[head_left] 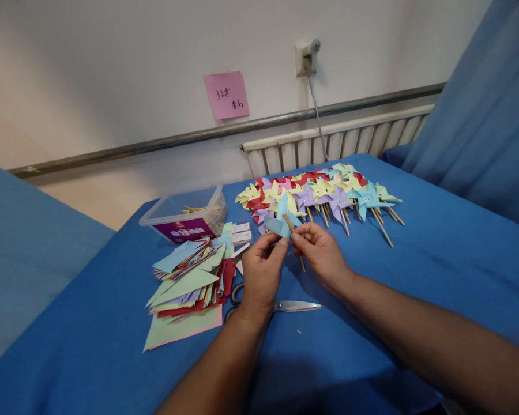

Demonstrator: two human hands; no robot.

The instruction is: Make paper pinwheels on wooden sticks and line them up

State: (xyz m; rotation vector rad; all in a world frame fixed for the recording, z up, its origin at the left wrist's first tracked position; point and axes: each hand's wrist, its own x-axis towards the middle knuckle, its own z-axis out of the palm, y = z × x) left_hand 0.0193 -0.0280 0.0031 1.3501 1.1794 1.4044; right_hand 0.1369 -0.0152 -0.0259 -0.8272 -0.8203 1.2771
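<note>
Between my hands is a light blue paper pinwheel [278, 225] with a thin wooden stick [288, 221] against it. My left hand [263, 268] pinches the pinwheel's paper near its middle. The fingers of my right hand [318, 248] close on the stick, just right of the paper. The stick's lower end shows beneath my hands. A pair of scissors [296, 306] lies on the blue cloth under my left wrist, its blades pointing right and its handles partly hidden by my arm.
Many coloured pinwheels [338, 197] lie at the back of the blue-covered table [436, 259]. On the left are a stack of cut paper [185, 282], a clear plastic box [168, 208] holding sticks, and small white boxes [242, 233]. A radiator [298, 150] runs along the wall.
</note>
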